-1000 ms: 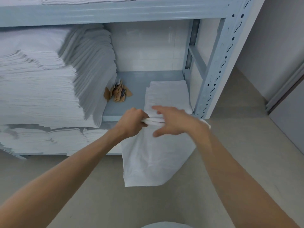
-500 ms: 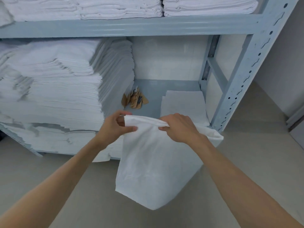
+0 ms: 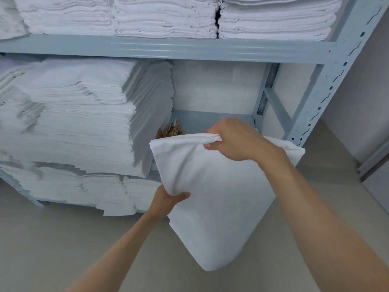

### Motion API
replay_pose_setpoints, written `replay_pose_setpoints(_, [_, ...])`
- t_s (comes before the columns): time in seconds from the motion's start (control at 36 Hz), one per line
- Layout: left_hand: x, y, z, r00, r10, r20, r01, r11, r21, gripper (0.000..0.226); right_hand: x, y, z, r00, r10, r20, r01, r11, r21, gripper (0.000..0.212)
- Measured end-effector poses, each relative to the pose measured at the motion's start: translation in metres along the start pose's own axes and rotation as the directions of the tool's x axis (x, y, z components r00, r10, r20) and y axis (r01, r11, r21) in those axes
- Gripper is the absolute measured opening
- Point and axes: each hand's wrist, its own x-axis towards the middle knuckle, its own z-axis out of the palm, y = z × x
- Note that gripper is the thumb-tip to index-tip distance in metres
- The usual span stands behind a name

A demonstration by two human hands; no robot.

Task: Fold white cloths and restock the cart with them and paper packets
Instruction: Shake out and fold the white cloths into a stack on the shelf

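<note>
Head view: white cloth hides left hand fingers.

**Bright, even, wide-angle warp**

Soft diffuse indoor light, no glare. Faint shadows between the stacked white cloths and under the shelf beam. Upright post leans and bows near the right edge. Slight softness overall; forearms at bottom blurred.

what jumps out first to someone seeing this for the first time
A white cloth hangs mid-frame in front of the shelving: the right hand pinches its top edge while the left hand holds its left side lower down. Left of it, a tall stack of folded cloths fills the grey-blue metal shelf.
</note>
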Motion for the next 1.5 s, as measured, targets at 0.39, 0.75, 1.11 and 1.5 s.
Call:
replay_pose_setpoints(0.39, [0.011,0.012,0.032,0.992,-0.044,0.121,0.043,0.999,0.004,0.035,-0.006,0.029,-0.035,0.998,0.059,0.005,-0.059,0.998,-0.013,0.019])
replay_pose_setpoints(0.75, [0.012,0.041,0.050,0.917,-0.115,0.382,0.079,0.991,0.108,0.027,0.003,0.100,-0.032,0.930,0.322,-0.176,-0.345,0.930,-0.128,0.029])
replay_pose_setpoints(1.11, [0.014,0.096,0.065,0.877,-0.087,0.472,0.093,0.996,0.012,0.030,-0.028,0.144,0.102,0.542,0.776,-0.322,-0.647,0.630,0.429,0.068])
replay_pose_setpoints(1.5, [0.033,0.082,0.029,0.880,-0.299,0.368,0.383,0.906,-0.179,0.036,-0.149,0.126,0.257,0.545,0.281,0.790,-0.626,-0.490,0.606,0.090])
